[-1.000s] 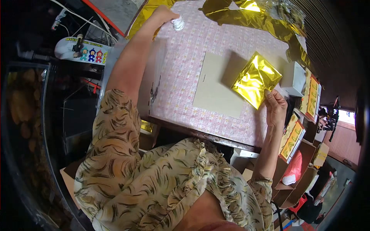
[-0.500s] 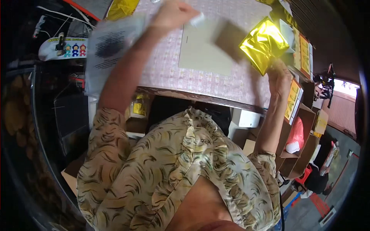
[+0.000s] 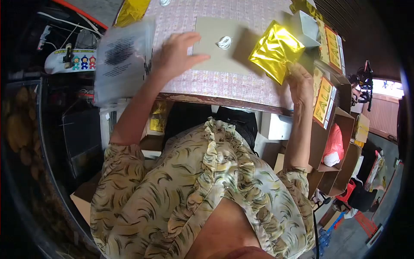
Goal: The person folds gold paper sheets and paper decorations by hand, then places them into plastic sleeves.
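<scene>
A coiled bundle of white string point(image 3: 224, 42) lies on a flat beige card point(image 3: 207, 62) on the table. Left of the card, my left hand point(image 3: 176, 54) hovers with thumb and fingers apart, holding nothing. My right hand point(image 3: 301, 80) pinches the lower corner of a shiny gold foil bag point(image 3: 276, 52), raised over the card's right side and casting a shadow on it. What the bag contains, if anything, is hidden.
Clear plastic sheets or bags with printing point(image 3: 123, 60) lie at the table's left edge, below more gold foil point(image 3: 133, 11). An open white box point(image 3: 306, 30) and yellow-labelled cartons point(image 3: 324, 101) line the right side. A patterned cloth point(image 3: 194, 86) covers the table.
My left hand has let go of the white string on the card and drawn back to the lower left, opening. The gold foil bag has shifted slightly left in my right hand.
</scene>
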`<action>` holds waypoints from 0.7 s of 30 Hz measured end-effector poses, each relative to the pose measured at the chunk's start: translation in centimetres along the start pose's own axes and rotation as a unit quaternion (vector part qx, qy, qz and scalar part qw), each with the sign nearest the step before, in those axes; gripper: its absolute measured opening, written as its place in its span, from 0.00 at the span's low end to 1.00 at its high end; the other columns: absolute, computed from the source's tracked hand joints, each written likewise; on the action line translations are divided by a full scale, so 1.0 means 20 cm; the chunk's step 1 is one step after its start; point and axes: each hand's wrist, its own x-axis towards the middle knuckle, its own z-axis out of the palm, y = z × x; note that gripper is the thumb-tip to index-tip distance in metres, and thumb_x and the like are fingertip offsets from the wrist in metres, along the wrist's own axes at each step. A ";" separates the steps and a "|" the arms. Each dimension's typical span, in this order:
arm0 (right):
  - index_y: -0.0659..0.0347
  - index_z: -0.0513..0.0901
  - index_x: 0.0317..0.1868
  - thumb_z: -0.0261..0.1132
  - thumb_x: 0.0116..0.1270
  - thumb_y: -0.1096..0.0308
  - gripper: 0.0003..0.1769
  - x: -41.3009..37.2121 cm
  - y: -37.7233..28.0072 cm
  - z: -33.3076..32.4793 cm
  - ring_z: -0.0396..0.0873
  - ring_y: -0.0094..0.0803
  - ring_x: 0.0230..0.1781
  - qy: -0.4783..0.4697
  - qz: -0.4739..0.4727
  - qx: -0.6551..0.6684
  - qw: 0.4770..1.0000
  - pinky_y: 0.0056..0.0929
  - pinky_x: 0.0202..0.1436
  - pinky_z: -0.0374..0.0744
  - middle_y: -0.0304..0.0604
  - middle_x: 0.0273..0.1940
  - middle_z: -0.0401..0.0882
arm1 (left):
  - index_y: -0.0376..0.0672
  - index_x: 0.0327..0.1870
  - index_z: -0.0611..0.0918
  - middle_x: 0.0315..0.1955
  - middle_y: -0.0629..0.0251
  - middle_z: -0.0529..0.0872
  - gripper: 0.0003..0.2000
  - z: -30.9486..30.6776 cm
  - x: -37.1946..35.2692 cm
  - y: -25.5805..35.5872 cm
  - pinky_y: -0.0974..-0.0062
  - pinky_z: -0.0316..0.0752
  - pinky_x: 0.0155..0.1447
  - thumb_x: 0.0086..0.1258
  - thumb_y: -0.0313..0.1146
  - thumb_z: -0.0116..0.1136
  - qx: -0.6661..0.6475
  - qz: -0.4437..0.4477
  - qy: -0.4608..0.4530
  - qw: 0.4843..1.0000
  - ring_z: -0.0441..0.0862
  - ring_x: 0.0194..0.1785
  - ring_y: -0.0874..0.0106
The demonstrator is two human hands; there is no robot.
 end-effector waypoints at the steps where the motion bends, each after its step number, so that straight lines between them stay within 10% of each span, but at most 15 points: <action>1: 0.65 0.88 0.53 0.68 0.74 0.71 0.11 0.02 0.00 0.03 0.83 0.22 0.39 0.000 -0.001 0.000 1.000 0.21 0.44 0.78 0.38 0.45 0.89 | 0.42 0.61 0.87 0.57 0.57 0.88 0.26 0.00 -0.05 0.03 0.63 0.77 0.67 0.66 0.47 0.73 0.008 -0.022 -0.036 0.999 0.84 0.60 0.60; 6: 0.70 0.87 0.51 0.70 0.73 0.71 0.11 0.03 -0.08 0.28 0.82 0.21 0.40 -0.010 -0.026 -0.059 0.998 0.19 0.47 0.77 0.37 0.42 0.88 | 0.42 0.58 0.88 0.52 0.57 0.90 0.23 -0.03 -0.07 0.05 0.63 0.80 0.62 0.70 0.47 0.70 0.009 -0.067 0.011 0.998 0.86 0.56 0.59; 9: 0.73 0.88 0.51 0.70 0.73 0.72 0.12 0.02 -0.15 0.41 0.82 0.22 0.42 -0.036 -0.157 -0.126 0.979 0.21 0.53 0.77 0.40 0.44 0.89 | 0.37 0.59 0.86 0.52 0.56 0.90 0.27 -0.11 0.01 0.06 0.67 0.83 0.58 0.79 0.56 0.57 -0.289 -0.232 -0.065 0.927 0.89 0.50 0.61; 11: 0.73 0.88 0.54 0.70 0.73 0.74 0.13 -0.05 -0.21 0.53 0.83 0.25 0.45 0.014 -0.238 -0.208 0.949 0.25 0.58 0.78 0.41 0.46 0.89 | 0.34 0.65 0.81 0.50 0.54 0.90 0.37 -0.18 0.07 0.12 0.70 0.84 0.57 0.83 0.65 0.41 -0.584 -0.268 -0.256 0.722 0.90 0.46 0.65; 12: 0.71 0.88 0.54 0.70 0.72 0.76 0.13 -0.07 -0.23 0.55 0.83 0.30 0.52 -0.007 -0.329 -0.284 0.901 0.28 0.62 0.77 0.42 0.48 0.89 | 0.34 0.65 0.81 0.50 0.54 0.90 0.37 -0.19 0.10 0.13 0.70 0.84 0.57 0.83 0.65 0.41 -0.584 -0.264 -0.253 0.725 0.90 0.46 0.65; 14: 0.61 0.91 0.51 0.73 0.66 0.76 0.13 -0.04 -0.25 0.57 0.83 0.37 0.56 -0.006 -0.538 -0.419 0.731 0.33 0.65 0.74 0.40 0.50 0.89 | 0.31 0.72 0.73 0.53 0.50 0.88 0.45 -0.18 0.18 0.13 0.71 0.82 0.62 0.80 0.72 0.30 -0.699 -0.268 -0.313 0.585 0.88 0.54 0.67; 16: 0.48 0.92 0.47 0.76 0.58 0.71 0.15 -0.05 -0.26 0.61 0.83 0.37 0.55 0.015 -0.619 -0.511 0.596 0.37 0.65 0.72 0.33 0.52 0.89 | 0.32 0.73 0.71 0.56 0.50 0.87 0.45 -0.13 0.26 0.09 0.70 0.81 0.65 0.80 0.71 0.32 -0.705 -0.267 -0.292 0.588 0.87 0.58 0.67; 19: 0.44 0.91 0.45 0.78 0.57 0.67 0.14 0.04 -0.20 0.61 0.82 0.35 0.57 -0.002 -0.667 -0.528 0.526 0.38 0.66 0.71 0.31 0.55 0.89 | 0.31 0.74 0.69 0.62 0.53 0.83 0.40 -0.09 0.40 0.03 0.69 0.79 0.68 0.81 0.64 0.47 -0.716 -0.220 -0.284 0.598 0.82 0.66 0.68; 21: 0.41 0.91 0.47 0.78 0.56 0.64 0.16 0.09 -0.18 0.61 0.81 0.34 0.58 -0.001 -0.652 -0.549 0.523 0.39 0.67 0.69 0.30 0.57 0.88 | 0.32 0.74 0.69 0.61 0.55 0.83 0.35 -0.06 0.50 0.03 0.70 0.79 0.68 0.78 0.51 0.63 -0.643 -0.194 -0.226 0.706 0.82 0.65 0.71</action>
